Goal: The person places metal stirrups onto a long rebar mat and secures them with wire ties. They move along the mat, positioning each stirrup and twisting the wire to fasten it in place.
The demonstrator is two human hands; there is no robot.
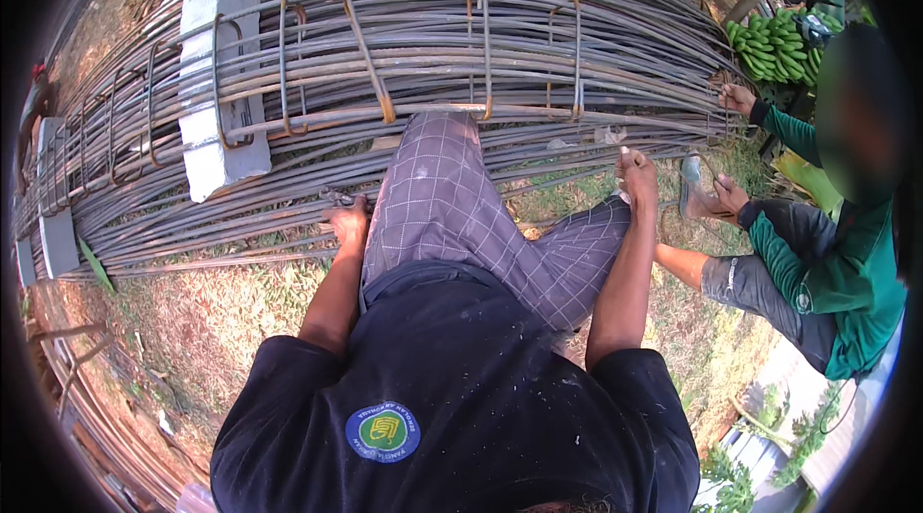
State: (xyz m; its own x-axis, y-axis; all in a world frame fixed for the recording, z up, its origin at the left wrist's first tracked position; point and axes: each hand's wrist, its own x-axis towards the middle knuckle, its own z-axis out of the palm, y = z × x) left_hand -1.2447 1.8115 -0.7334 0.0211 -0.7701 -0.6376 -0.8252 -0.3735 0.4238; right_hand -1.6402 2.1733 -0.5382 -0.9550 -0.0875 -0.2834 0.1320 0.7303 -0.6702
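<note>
A long cage of steel reinforcing bars (423,56) with rusty bent stirrups (486,51) runs across in front of me. My left hand (348,223) is low beside my left thigh, closed around a small dark metal tool (338,198) whose kind is hard to make out. It sits at the near edge of the loose bars (240,215). My right hand (638,178) is raised above my right knee, its fingers curled in with the thumb up. Whatever it pinches, if anything, is too small to tell. My knee touches the cage's near side.
A white block (216,80) stands under the cage at left, with a grey block (56,215) farther left. At right a co-worker in a green shirt (865,244) sits with one hand (738,98) at the bar ends. Green bananas (774,47) lie behind.
</note>
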